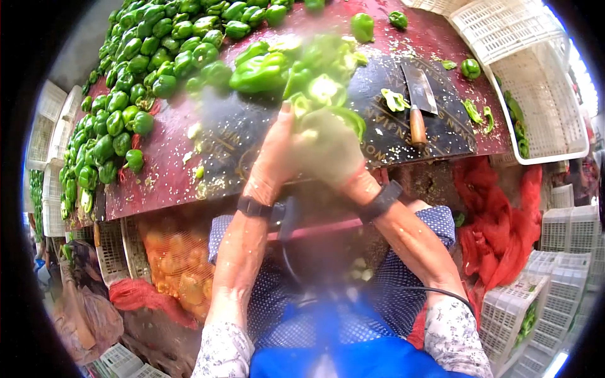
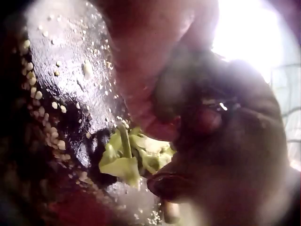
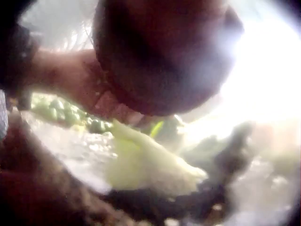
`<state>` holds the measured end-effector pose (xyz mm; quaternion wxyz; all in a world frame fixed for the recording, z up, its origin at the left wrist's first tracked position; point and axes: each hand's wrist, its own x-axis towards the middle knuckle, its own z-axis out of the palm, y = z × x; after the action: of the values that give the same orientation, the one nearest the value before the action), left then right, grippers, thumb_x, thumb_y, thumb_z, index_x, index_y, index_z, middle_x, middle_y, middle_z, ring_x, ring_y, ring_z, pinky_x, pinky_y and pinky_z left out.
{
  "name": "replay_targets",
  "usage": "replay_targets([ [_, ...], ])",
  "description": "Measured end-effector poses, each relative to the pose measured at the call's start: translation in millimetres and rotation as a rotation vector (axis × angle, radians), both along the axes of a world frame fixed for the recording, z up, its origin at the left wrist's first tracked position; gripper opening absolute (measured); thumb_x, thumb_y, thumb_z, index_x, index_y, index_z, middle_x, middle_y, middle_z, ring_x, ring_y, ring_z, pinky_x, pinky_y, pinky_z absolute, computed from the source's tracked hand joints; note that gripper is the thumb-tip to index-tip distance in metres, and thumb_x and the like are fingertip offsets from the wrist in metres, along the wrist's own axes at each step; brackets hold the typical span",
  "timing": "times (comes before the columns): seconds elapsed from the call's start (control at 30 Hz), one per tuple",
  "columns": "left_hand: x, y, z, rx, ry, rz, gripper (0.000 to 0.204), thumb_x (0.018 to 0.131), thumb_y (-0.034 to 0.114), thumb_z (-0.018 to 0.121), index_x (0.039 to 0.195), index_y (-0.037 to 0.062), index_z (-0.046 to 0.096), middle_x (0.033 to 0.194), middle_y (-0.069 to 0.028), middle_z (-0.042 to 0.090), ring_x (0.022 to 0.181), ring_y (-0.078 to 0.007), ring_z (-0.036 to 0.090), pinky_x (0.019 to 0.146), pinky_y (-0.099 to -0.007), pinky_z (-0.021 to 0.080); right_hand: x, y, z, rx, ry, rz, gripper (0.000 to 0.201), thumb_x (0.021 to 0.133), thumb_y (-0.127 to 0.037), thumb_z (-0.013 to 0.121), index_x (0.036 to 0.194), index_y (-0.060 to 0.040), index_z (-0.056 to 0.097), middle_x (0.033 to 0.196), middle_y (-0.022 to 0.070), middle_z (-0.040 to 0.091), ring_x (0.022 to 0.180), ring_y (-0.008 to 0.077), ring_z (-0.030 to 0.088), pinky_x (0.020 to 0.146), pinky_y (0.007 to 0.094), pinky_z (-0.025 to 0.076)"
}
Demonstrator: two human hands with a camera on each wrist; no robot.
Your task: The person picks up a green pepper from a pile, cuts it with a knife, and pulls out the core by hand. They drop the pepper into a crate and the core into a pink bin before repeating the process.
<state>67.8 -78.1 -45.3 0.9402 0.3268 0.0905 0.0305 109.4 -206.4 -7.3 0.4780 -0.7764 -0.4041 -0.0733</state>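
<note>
Both hands meet at the near side of a pile of opened green peppers (image 1: 326, 89) on the black board. The left hand (image 1: 272, 154), its thumb pointing up the board, and the blurred right hand (image 1: 334, 148) grip a green pepper piece (image 1: 350, 120) between them. In the left wrist view, curled fingers (image 2: 146, 70) close round something green, mostly hidden, above pale pepper scraps (image 2: 124, 162). A pale green piece (image 3: 146, 162) shows under the fingers in the right wrist view. A cleaver (image 1: 420, 94) lies flat to the right.
Whole green peppers (image 1: 138, 57) are heaped at the left and back of the red table (image 1: 151, 183). Seeds and scraps dot the black board (image 1: 220, 138). A white crate (image 1: 548, 88) stands at the right edge, with red netting (image 1: 498, 227) below and more crates at lower right.
</note>
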Motion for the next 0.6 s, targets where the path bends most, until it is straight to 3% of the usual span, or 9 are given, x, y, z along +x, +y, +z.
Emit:
replay_targets([
  [0.07,-5,4,2,-0.087,-0.089,-0.051,0.046,0.099,0.044,0.046,0.124,0.0064,0.055,0.114,-0.0068,0.063,0.101,-0.0172,0.062,0.091,-0.0347,0.051,-6,-5,8,0.095,0.183,0.061,0.022,0.078,-0.018,0.068,0.092,-0.0028,0.060,0.081,0.0143,0.064,0.073,0.0236,0.062,0.068,0.0342,0.051],
  [0.2,-8,-4,5,0.263,-0.088,0.006,0.042,0.098,0.038,0.052,0.127,0.0077,0.052,0.113,-0.0046,0.062,0.099,-0.0142,0.060,0.086,-0.0303,0.051,-10,-7,4,0.151,0.391,0.091,0.014,0.080,-0.008,0.065,0.092,-0.0013,0.060,0.083,0.0102,0.062,0.072,0.0152,0.059,0.067,0.0284,0.049],
  [0.3,-9,-2,10,0.263,-0.191,0.038,0.041,0.099,0.035,0.051,0.128,0.0074,0.051,0.113,-0.0050,0.062,0.099,-0.0134,0.060,0.085,-0.0297,0.051,4,-17,-11,0.204,0.525,0.177,0.014,0.080,-0.007,0.067,0.091,-0.0020,0.061,0.089,0.0077,0.061,0.078,0.0147,0.058,0.069,0.0280,0.050],
  [0.4,-22,5,24,0.256,-0.120,0.139,0.036,0.101,0.033,0.046,0.125,0.0066,0.053,0.110,-0.0079,0.063,0.099,-0.0167,0.060,0.086,-0.0309,0.051,-18,-17,25,0.345,0.911,0.427,0.015,0.080,-0.004,0.061,0.094,-0.0030,0.058,0.084,0.0058,0.058,0.063,0.0106,0.052,0.057,0.0233,0.045],
  [0.43,-17,11,20,0.102,-0.175,0.134,0.039,0.101,0.037,0.045,0.123,0.0061,0.054,0.110,-0.0109,0.063,0.101,-0.0224,0.061,0.086,-0.0350,0.052,-26,-24,38,0.315,1.036,0.552,0.017,0.080,-0.003,0.060,0.097,-0.0027,0.058,0.084,0.0062,0.058,0.061,0.0099,0.052,0.056,0.0221,0.045],
  [0.47,-18,24,22,0.052,-0.163,0.031,0.041,0.101,0.038,0.042,0.124,0.0060,0.053,0.112,-0.0146,0.063,0.102,-0.0270,0.062,0.085,-0.0399,0.054,-16,-38,37,0.133,1.026,0.729,0.019,0.081,-0.005,0.062,0.099,-0.0010,0.062,0.090,0.0085,0.062,0.070,0.0111,0.059,0.064,0.0234,0.050],
  [0.53,-29,25,44,0.057,-0.194,0.092,0.040,0.100,0.036,0.041,0.125,0.0060,0.052,0.112,-0.0164,0.062,0.100,-0.0279,0.063,0.084,-0.0411,0.056,-2,-50,39,-0.325,0.462,0.623,0.025,0.084,-0.011,0.065,0.107,0.0008,0.064,0.097,0.0082,0.064,0.088,0.0120,0.060,0.079,0.0255,0.050],
  [0.57,-34,23,52,0.144,-0.201,0.146,0.040,0.096,0.005,0.045,0.135,0.0019,0.038,0.105,-0.0167,0.062,0.093,-0.0265,0.066,0.079,-0.0370,0.059,4,-54,39,-0.296,0.461,0.515,0.028,0.089,-0.015,0.065,0.112,0.0004,0.063,0.098,0.0057,0.065,0.093,0.0129,0.059,0.084,0.0275,0.048],
  [0.6,-36,22,54,0.191,-0.210,0.134,0.039,0.094,0.002,0.047,0.133,0.0022,0.042,0.108,-0.0168,0.061,0.095,-0.0271,0.065,0.080,-0.0374,0.059,8,-58,41,-0.280,0.484,0.365,0.025,0.091,-0.014,0.062,0.112,0.0002,0.063,0.100,0.0053,0.065,0.093,0.0121,0.059,0.083,0.0267,0.048],
])
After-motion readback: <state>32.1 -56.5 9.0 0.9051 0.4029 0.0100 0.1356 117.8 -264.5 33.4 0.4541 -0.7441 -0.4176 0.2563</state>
